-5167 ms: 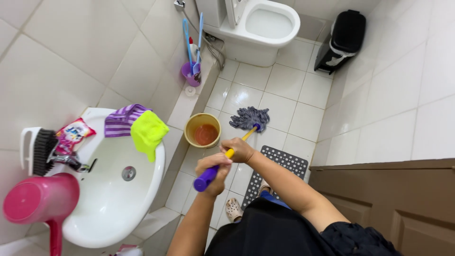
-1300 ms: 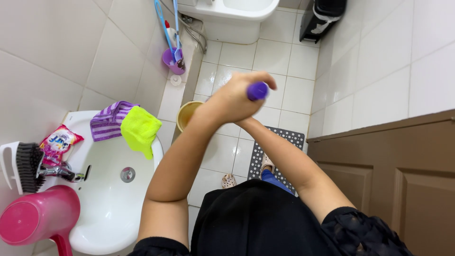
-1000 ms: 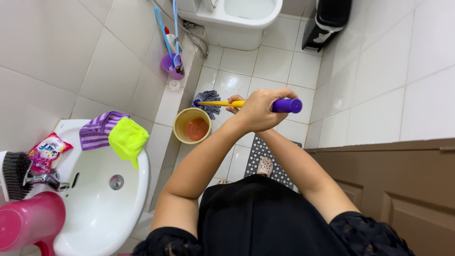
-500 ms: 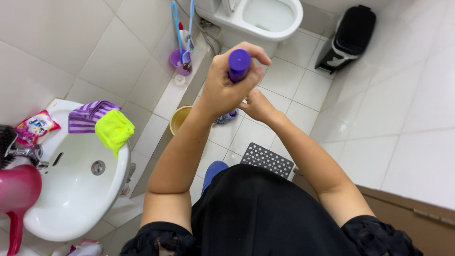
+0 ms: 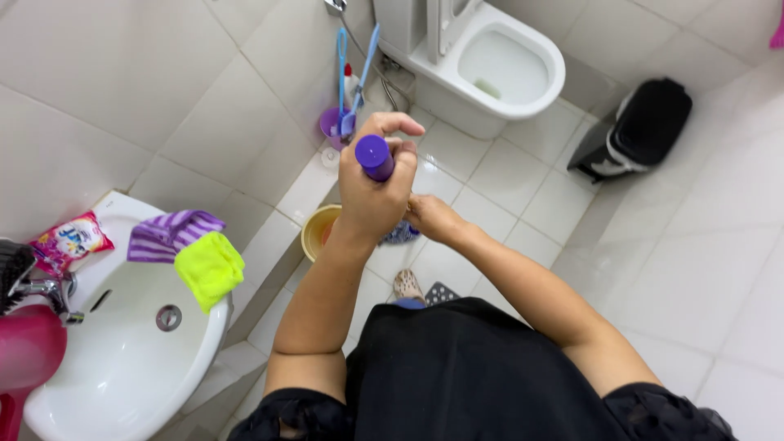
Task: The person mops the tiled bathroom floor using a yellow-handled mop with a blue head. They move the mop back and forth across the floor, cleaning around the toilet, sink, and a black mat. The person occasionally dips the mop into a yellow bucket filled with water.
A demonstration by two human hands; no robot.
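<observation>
**Ana:** Head view looks straight down on you. Your left hand (image 5: 377,196) is wrapped tight around the purple grip (image 5: 375,157) of the mop, fingers (image 5: 398,125) curled fully over it, with the grip end pointing up toward the camera. Your right hand (image 5: 431,219) sits lower on the handle. I think it is closed on the shaft, but the left hand covers most of it, so I cannot tell for sure.

**Ben:** And where is the mop head?

**Ana:** The mop head (image 5: 402,234) is down on the floor (image 5: 506,175), just beside the yellow bucket (image 5: 318,231). Only a small dark, stringy part shows between your hands.

**Ben:** How will it handle?

**Ana:** I judge the handle as stiff and light. The head is soft, and it gets heavier if it is wet, so the weight pulls at the far end. The purple grip looks less slippery than the bare shaft, so keep one hand there and the other lower for control.

**Ben:** What is around you?

**Ana:** The sink (image 5: 122,384) is on your left, with a yellow cloth (image 5: 210,268) and a striped cloth (image 5: 167,234) on its rim. The toilet (image 5: 498,69) is ahead, and a black bin (image 5: 641,131) stands near it on the right.
</observation>
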